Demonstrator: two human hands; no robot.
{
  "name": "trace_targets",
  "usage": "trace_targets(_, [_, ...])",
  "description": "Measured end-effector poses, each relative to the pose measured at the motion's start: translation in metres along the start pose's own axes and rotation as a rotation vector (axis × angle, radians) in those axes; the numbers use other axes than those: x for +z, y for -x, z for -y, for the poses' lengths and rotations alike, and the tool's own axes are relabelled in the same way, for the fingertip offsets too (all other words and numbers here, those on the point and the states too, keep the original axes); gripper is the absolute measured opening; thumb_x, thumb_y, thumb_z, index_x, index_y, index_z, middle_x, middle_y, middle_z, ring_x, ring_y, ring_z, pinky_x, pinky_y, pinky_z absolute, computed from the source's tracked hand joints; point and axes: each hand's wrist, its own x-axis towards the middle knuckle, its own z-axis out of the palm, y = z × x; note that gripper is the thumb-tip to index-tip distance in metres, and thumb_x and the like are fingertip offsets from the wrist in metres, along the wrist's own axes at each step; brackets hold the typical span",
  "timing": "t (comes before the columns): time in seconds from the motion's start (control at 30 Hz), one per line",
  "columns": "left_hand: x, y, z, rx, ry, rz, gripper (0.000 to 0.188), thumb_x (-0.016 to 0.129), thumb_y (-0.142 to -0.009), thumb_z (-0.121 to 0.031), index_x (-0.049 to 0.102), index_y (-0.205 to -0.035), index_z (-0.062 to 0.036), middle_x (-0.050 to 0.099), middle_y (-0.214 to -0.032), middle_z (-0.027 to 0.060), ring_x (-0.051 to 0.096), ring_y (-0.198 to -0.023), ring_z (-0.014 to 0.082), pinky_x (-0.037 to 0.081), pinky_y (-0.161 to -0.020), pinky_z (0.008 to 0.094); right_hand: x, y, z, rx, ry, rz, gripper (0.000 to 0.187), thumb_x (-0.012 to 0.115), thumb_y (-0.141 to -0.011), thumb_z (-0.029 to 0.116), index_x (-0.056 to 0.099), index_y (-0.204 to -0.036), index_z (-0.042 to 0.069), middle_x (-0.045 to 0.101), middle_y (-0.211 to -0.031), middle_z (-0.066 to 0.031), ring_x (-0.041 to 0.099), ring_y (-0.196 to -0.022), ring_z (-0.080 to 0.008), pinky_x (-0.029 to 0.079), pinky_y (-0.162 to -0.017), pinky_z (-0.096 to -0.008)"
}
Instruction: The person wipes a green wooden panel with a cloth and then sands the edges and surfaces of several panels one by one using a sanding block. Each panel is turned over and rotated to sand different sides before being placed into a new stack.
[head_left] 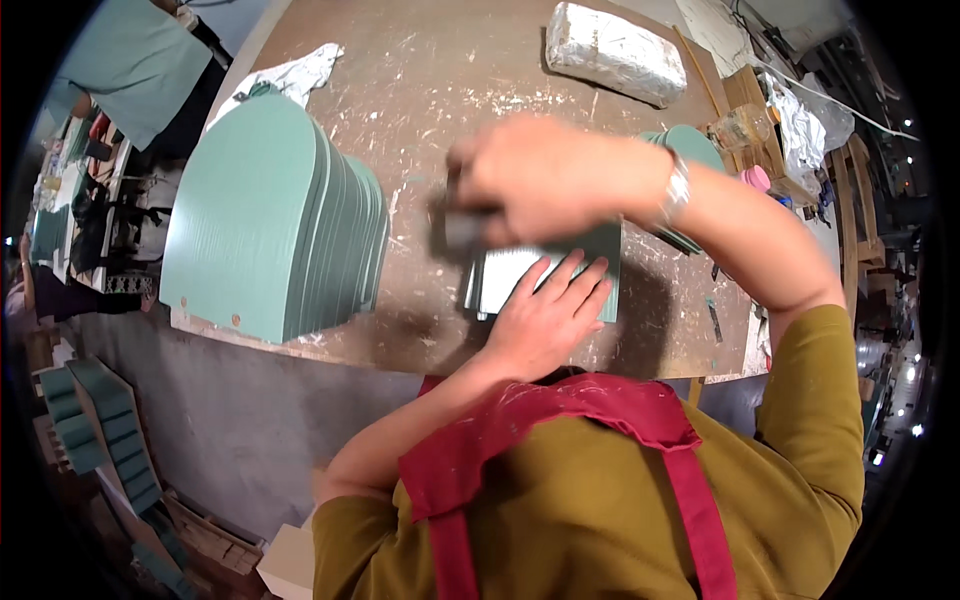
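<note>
My left hand (548, 318) lies flat, fingers spread, on a white-faced rectangular piece (500, 280) near the table's front edge. Green margins show beside this piece, and its layers at the left edge look like a stack. Above it hovers my right hand (540, 180), smeared by motion, its fingers curled round a small greyish thing (464, 232) too blurred to name. To the left stands a thick row of sage-green panels (240, 220) with rounded tops, the front one showing two small holes. More green panels (690, 148) sit partly behind my right forearm.
A white wrapped block (614, 54) rests at the back of the brown worktable (430, 90). A white cloth (300, 72) lies behind the left panels. Toward the right edge are a clear plastic jar (740, 130) and a pink lid (755, 178). Green pieces (115, 430) are stacked at lower left.
</note>
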Motion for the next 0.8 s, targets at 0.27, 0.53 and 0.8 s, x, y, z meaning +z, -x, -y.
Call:
trace_targets(0.27, [0.003,0.0,-0.002,-0.028,0.018,-0.011,0.05,0.067,-0.086,-0.034,0.059,-0.129,-0.0108,0.052,-0.139,0.0075,0.048,-0.128,0.0266,0.037,-0.106,0.0437,0.005,-0.007,0.016,-0.148,0.098,0.118,0.027,0.071,-0.074,0.02,0.073,-0.1,0.016,0.063,-0.1,-0.0089,0.062,-0.092,-0.0311,0.05,-0.081,-0.0424])
trace_targets(0.53, [0.002,-0.004,-0.004,-0.007,-0.004,-0.022,0.049,0.065,-0.088,-0.034,0.057,-0.13,-0.0105,0.052,-0.141,0.0049,0.047,-0.13,0.027,0.035,-0.107,0.0478,0.008,-0.005,0.008,-0.134,0.134,0.055,0.023,0.069,-0.078,0.027,0.074,-0.096,0.013,0.066,-0.101,-0.0105,0.066,-0.09,-0.0326,0.053,-0.079,-0.0438])
trace_targets(0.8, [0.003,-0.004,-0.008,-0.001,-0.051,-0.018,0.047,0.067,-0.086,-0.035,0.06,-0.127,-0.0122,0.053,-0.141,0.0043,0.048,-0.13,0.0265,0.036,-0.107,0.0485,-0.002,0.007,-0.045,0.13,0.385,-0.038,0.029,0.069,-0.081,0.033,0.074,-0.104,0.015,0.063,-0.108,-0.0107,0.064,-0.102,-0.0316,0.051,-0.086,-0.0452])
